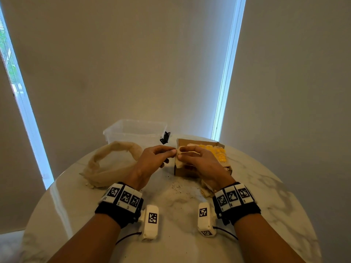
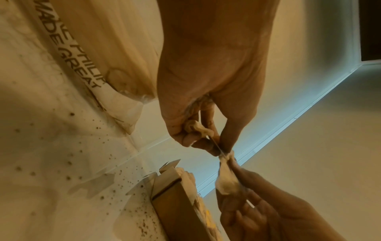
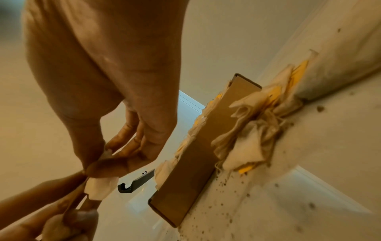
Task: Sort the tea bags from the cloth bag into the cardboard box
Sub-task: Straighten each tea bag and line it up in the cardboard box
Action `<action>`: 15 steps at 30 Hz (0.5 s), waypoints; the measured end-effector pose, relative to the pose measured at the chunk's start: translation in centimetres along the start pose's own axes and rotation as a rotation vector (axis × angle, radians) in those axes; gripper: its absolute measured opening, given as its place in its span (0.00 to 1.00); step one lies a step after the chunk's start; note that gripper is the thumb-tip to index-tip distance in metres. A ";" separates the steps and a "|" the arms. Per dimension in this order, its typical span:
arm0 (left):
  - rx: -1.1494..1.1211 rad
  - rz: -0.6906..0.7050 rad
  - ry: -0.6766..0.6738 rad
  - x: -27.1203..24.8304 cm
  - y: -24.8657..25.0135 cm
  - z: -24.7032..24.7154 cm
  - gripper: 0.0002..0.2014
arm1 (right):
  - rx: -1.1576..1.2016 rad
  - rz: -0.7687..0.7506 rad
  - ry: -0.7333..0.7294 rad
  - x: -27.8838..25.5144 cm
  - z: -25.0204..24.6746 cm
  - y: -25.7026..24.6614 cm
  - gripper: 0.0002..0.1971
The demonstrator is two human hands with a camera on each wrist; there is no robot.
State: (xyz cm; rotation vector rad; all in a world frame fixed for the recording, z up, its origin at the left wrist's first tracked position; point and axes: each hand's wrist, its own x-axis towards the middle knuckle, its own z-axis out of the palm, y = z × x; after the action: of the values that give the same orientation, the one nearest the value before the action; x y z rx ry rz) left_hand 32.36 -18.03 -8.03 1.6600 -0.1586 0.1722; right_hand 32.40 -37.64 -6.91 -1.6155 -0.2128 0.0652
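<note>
hands pinch one tea bag (image 1: 180, 161): left hand (image 1: 154, 161), right hand (image 1: 199, 161); cardboard box (image 1: 218, 147) partly hidden.

Head cam: we're looking down and fwd over both forearms at the round table (image 1: 266, 186), wall behind. Left wrist cam sits v. close under the left hand (image 2: 206, 73), facing along its fingers. Right wrist cam, same close angle. Both wrist views share the cardboard box (image 3: 195, 154) and table.
</note>
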 end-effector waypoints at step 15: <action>-0.062 -0.026 0.078 0.0 0.2 -0.6 0.13 | 0.248 -0.175 0.309 -0.1 -3.1 -1.1 0.12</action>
State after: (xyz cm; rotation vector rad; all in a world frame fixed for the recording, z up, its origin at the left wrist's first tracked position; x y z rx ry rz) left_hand 32.33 -17.42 -7.81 1.5901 -0.0830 0.2100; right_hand 32.69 -40.63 -5.65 -1.3338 -0.1014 -0.2811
